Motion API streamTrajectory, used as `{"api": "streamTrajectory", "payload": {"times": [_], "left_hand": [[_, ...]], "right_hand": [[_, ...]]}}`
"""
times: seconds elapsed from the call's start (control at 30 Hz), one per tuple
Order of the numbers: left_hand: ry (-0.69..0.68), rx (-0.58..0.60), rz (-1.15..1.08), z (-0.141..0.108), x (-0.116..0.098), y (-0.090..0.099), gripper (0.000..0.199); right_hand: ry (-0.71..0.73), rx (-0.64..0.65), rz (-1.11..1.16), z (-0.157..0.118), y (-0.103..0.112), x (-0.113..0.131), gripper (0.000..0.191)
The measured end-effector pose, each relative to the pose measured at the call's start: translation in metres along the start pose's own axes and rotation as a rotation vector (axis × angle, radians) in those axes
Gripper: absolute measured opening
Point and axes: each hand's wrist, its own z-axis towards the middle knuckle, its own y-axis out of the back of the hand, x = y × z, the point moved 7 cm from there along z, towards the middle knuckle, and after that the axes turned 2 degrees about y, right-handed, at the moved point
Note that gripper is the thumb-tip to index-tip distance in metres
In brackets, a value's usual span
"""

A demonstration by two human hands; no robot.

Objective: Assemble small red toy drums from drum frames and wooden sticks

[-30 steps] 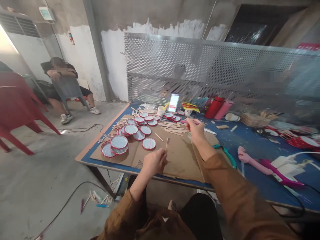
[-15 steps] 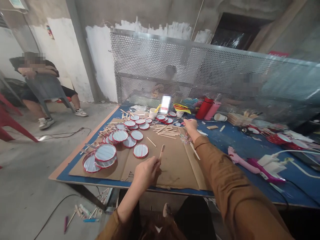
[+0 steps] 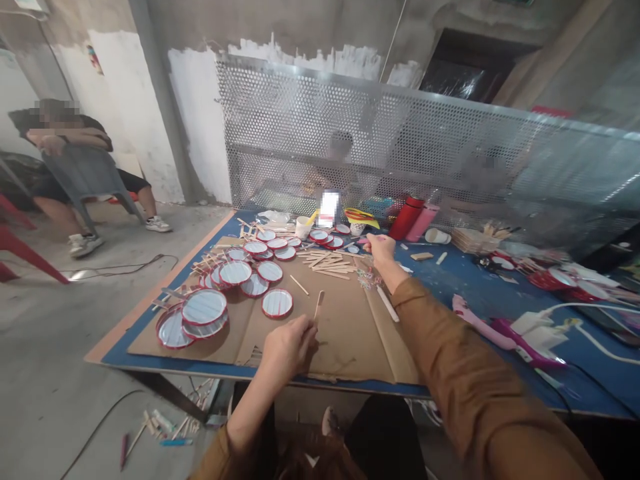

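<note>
Everything on the tabletop sits further left in the frame than a second ago, the worker's view having swung; the hands keep much the same pose. From where I stand, the left hand (image 3: 285, 347), low in the centre, is closed in a pinch on a slim, flat, pale wooden stick (image 3: 319, 304), which juts up from its fingertips over the brown corrugated cardboard sheet (image 3: 345, 337). Further up, just right of centre, the right hand (image 3: 382, 252) is curled round what looks like a slim pink rod (image 3: 364, 241), partly hidden. Loose pale wooden sticks (image 3: 330, 264) lie left of it, and round red-rimmed discs (image 3: 277, 303) are spread towards the left. I'd judge the step in hand is readying one stick while the other hand handles the rod; the next move calls for a steady left pinch and bringing both together.
</note>
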Motion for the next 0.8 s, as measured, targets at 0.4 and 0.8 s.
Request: {"api": "streamTrajectory", "payload": {"times": [0.4,0.8], "left_hand": [[-0.004,-0.01,-0.21,-0.001,-0.002,0.006,0.019],[-0.009,-0.012,-0.134,-0.001,-0.003,0.009,0.022]], "right_hand": [[0.377,0.096,0.167,-0.245,0.058,0.073,0.011],[0.606,0.171,0.042,-0.266,0.036,0.071,0.008]]}}
